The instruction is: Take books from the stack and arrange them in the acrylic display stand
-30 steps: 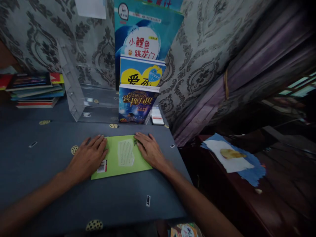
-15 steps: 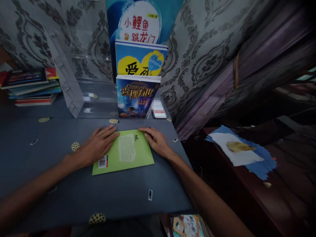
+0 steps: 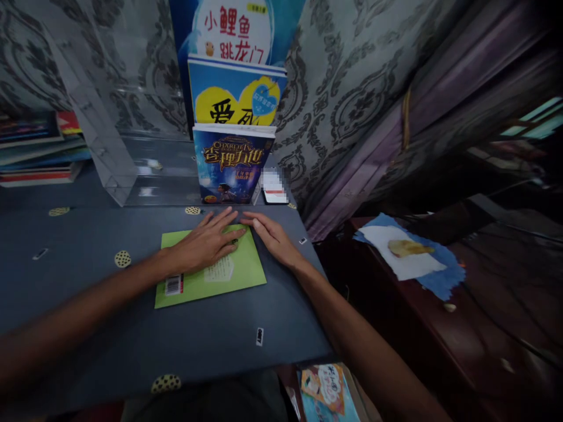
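A green book [image 3: 246,269] lies on the grey-blue tabletop with its barcode side up. My left hand [image 3: 210,241] rests flat across its upper part, fingers spread and pointing to the far right corner, covering some of the printed text. My right hand [image 3: 273,237] is at the book's far right corner, fingers stretched out along the edge, with nothing gripped. Just beyond the hands, a dark blue book [image 3: 231,167] stands in front of a blue-and-yellow book [image 3: 237,94] and a taller teal book [image 3: 281,29] on a clear stepped rack [image 3: 101,146].
A stack of books [image 3: 39,149] lies at the left. A phone [image 3: 275,190] stands right of the rack. Off the table's right edge, a blue cloth with white paper [image 3: 378,246] lies on a dark red surface. Another book [image 3: 328,392] is below the front edge.
My left hand has slid right and away from me across the green book's cover. My right hand stays by the far right corner. The view has shifted slightly to the right.
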Demonstrator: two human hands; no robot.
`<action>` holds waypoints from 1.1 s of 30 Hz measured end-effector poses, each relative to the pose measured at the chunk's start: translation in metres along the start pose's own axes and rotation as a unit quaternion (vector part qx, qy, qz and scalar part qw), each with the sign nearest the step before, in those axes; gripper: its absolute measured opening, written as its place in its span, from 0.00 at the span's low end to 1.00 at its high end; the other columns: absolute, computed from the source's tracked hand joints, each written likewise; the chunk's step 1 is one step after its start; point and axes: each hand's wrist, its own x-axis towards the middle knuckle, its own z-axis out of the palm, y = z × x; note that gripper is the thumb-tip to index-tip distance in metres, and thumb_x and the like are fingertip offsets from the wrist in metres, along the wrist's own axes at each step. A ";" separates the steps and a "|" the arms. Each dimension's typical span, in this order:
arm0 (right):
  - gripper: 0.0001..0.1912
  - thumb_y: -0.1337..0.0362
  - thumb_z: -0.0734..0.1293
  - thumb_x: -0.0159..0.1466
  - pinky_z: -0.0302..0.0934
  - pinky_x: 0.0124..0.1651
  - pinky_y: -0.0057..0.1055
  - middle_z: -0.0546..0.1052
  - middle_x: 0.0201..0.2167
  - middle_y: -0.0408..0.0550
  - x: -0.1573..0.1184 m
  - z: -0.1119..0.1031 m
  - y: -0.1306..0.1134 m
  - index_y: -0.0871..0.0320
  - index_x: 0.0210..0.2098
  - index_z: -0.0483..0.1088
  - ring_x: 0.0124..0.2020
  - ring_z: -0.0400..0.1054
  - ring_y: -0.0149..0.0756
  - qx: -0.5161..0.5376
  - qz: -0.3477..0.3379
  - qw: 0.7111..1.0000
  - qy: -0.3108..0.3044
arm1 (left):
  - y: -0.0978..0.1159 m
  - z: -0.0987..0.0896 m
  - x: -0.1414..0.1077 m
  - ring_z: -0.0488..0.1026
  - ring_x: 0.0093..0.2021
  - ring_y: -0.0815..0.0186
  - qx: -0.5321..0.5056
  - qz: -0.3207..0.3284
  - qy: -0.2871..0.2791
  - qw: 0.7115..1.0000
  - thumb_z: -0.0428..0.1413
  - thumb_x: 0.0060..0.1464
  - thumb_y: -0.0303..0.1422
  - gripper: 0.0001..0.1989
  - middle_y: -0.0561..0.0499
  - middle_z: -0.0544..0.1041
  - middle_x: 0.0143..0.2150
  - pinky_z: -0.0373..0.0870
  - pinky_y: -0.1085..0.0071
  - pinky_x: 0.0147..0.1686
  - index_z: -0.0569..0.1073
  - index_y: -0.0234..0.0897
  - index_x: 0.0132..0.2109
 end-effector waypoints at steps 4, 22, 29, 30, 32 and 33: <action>0.27 0.48 0.54 0.73 0.64 0.61 0.42 0.79 0.55 0.55 0.001 -0.001 -0.002 0.58 0.60 0.68 0.57 0.73 0.41 0.004 -0.011 1.000 -0.008 | 0.010 0.000 0.004 0.34 0.77 0.49 -0.019 0.017 -0.003 1.000 0.42 0.71 0.43 0.23 0.45 0.43 0.78 0.43 0.39 0.70 0.65 0.47 0.68; 0.26 0.48 0.53 0.74 0.64 0.61 0.44 0.80 0.54 0.53 -0.002 0.001 -0.007 0.55 0.61 0.67 0.57 0.73 0.42 -0.024 0.003 1.000 -0.013 | 0.054 0.002 -0.023 0.36 0.77 0.51 -0.059 0.067 -0.050 0.995 0.43 0.71 0.44 0.21 0.55 0.43 0.78 0.39 0.42 0.72 0.63 0.61 0.68; 0.23 0.53 0.56 0.73 0.62 0.63 0.47 0.77 0.57 0.54 -0.004 0.002 -0.006 0.55 0.61 0.67 0.59 0.71 0.43 -0.099 -0.021 0.994 -0.028 | 0.019 0.001 -0.044 0.41 0.76 0.52 0.014 -0.050 -0.020 0.998 0.36 0.72 0.44 0.25 0.46 0.51 0.76 0.45 0.43 0.70 0.57 0.51 0.72; 0.22 0.54 0.57 0.73 0.62 0.63 0.47 0.78 0.57 0.54 -0.005 0.003 -0.005 0.56 0.61 0.67 0.59 0.71 0.44 -0.105 -0.028 0.994 -0.032 | 0.010 0.000 -0.050 0.42 0.76 0.53 0.018 -0.065 -0.017 0.998 0.35 0.72 0.44 0.26 0.46 0.52 0.76 0.45 0.43 0.70 0.56 0.49 0.72; 0.22 0.55 0.59 0.71 0.63 0.62 0.49 0.78 0.56 0.54 -0.005 0.003 -0.002 0.55 0.61 0.67 0.59 0.72 0.45 -0.119 -0.044 0.991 -0.034 | -0.008 -0.004 -0.065 0.43 0.76 0.53 0.016 -0.093 -0.017 0.995 0.34 0.72 0.45 0.27 0.47 0.53 0.76 0.43 0.43 0.71 0.55 0.47 0.73; 0.22 0.56 0.60 0.71 0.63 0.62 0.50 0.78 0.57 0.54 -0.005 0.004 -0.001 0.55 0.61 0.68 0.59 0.72 0.46 -0.128 -0.050 0.990 -0.034 | -0.017 -0.006 -0.074 0.43 0.76 0.54 0.010 -0.108 -0.017 0.994 0.33 0.72 0.45 0.28 0.47 0.54 0.75 0.43 0.44 0.71 0.54 0.47 0.73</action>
